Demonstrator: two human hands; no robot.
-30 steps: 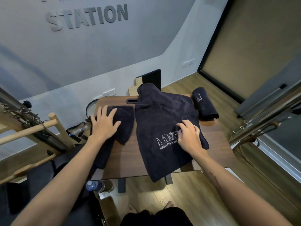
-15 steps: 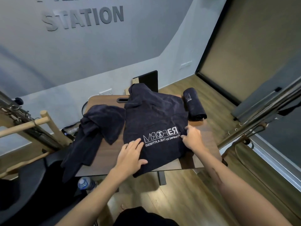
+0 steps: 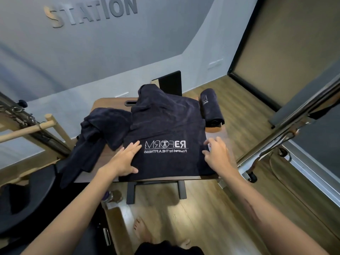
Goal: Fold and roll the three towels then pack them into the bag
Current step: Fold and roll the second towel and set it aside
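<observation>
The big dark towel (image 3: 165,129) lies flat by the table's (image 3: 214,178) near edge, the left hand (image 3: 125,160) pressing open on it, the right hand (image 3: 218,154) open at its right edge, holding nothing.

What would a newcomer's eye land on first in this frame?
Probably the dark logo towel spread across the middle of the small wooden table, white lettering facing up, with the left hand and right hand at its near edges. A rolled towel sits at the far right corner, and a crumpled towel hangs off the left side.
</observation>
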